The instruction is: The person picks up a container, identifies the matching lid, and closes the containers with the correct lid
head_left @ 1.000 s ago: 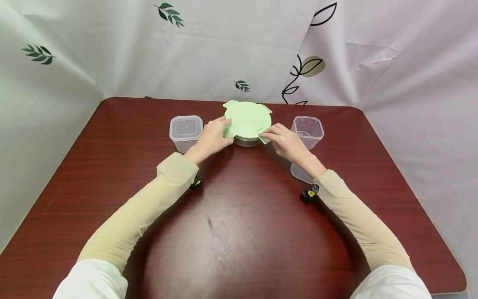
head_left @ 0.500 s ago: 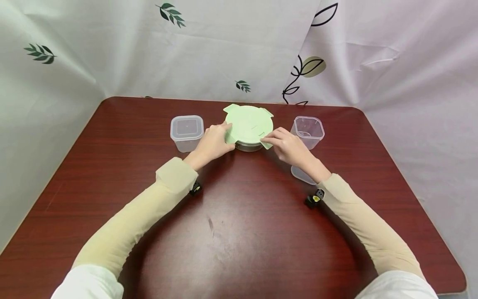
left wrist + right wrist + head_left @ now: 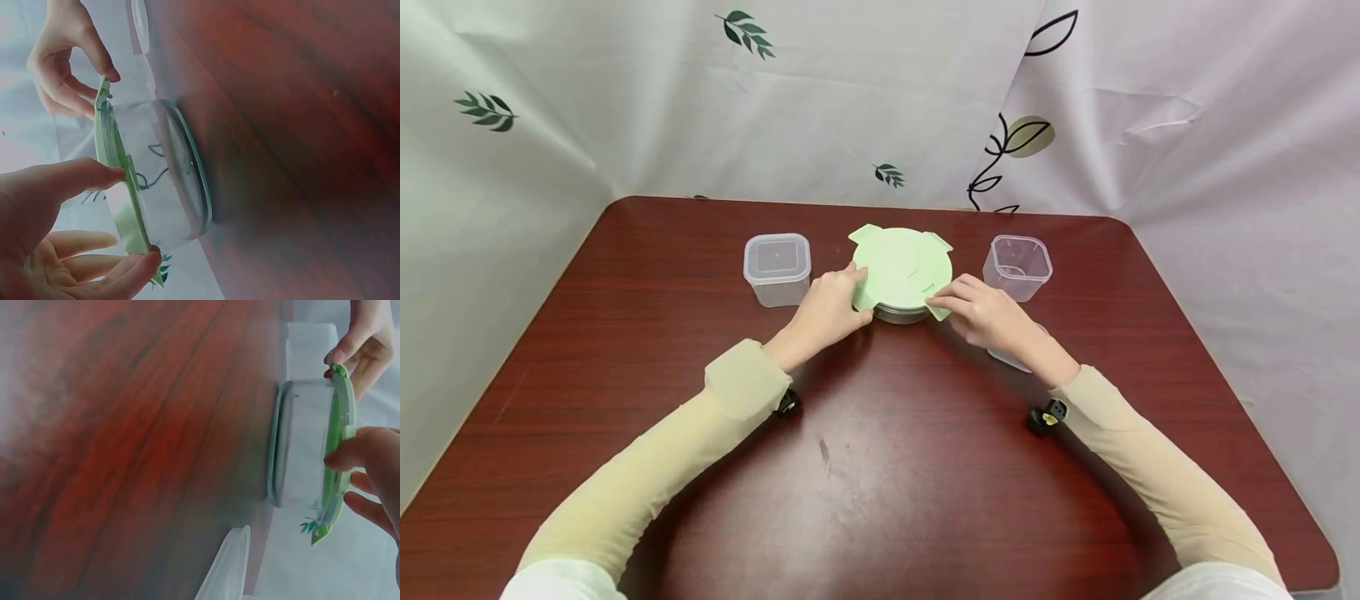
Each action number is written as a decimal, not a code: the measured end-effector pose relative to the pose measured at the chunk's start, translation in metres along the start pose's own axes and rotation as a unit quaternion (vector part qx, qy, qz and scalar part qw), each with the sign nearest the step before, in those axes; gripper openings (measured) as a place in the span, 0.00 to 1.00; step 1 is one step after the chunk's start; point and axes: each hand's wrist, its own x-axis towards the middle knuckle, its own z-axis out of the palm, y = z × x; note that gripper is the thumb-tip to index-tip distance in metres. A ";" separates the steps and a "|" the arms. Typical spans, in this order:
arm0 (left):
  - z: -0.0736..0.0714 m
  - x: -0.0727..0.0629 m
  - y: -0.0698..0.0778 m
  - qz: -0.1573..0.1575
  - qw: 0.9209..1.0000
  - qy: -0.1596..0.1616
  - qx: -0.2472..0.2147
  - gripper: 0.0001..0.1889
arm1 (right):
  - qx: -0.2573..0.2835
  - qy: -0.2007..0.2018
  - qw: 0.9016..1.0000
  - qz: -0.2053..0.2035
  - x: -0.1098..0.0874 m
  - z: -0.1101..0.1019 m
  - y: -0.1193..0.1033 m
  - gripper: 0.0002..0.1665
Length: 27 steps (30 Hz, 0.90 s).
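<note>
A round clear food container (image 3: 169, 175) wears a light green lid (image 3: 901, 265) with flaps sticking out at its edge. Its base is down at the tabletop in both wrist views. At the near left side of the lid, my left hand (image 3: 826, 307) grips the edge, with thumb and fingers around a flap. My right hand (image 3: 988, 317) pinches the lid by the near right flap (image 3: 938, 312). Only a thin strip of the container shows under the lid in the head view.
A clear plastic box with its lid on (image 3: 777, 271) stands to the left. On the right is an open clear box (image 3: 1018, 265). A loose clear lid (image 3: 1009, 360) lies in front of it, partly hidden by my right wrist. A white patterned curtain (image 3: 820, 108) hangs behind the table.
Both hands have drawn the green-lidded container a short way toward me, off the back of the table, keeping their hold. The two clear boxes stay put.
</note>
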 end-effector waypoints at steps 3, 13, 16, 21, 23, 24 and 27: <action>0.000 -0.004 0.002 0.000 1.000 -0.004 -0.001 0.32 | 0.003 -0.008 1.000 -0.002 -0.001 -0.002 -0.003 0.21; -0.011 -0.001 -0.001 -0.030 0.996 0.013 -0.080 0.22 | 0.033 0.017 0.990 0.135 0.012 -0.006 -0.002 0.13; -0.014 0.006 -0.003 -0.065 0.994 0.007 -0.091 0.26 | 0.058 0.025 0.964 0.256 0.023 -0.005 0.001 0.18; -0.014 0.021 -0.007 -0.110 0.989 -0.025 -0.094 0.27 | 0.106 -0.024 0.907 0.406 0.038 -0.001 0.008 0.28; -0.013 0.025 -0.008 -0.123 0.987 -0.035 -0.097 0.25 | 0.119 -0.044 0.892 0.434 0.042 0.000 0.010 0.29; -0.012 0.027 -0.008 -0.126 0.987 -0.036 -0.095 0.24 | 0.123 -0.050 0.887 0.443 0.043 0.000 0.010 0.29; -0.010 0.031 -0.007 -0.123 0.988 -0.028 -0.088 0.17 | 0.125 -0.058 0.879 0.457 0.047 -0.001 0.009 0.28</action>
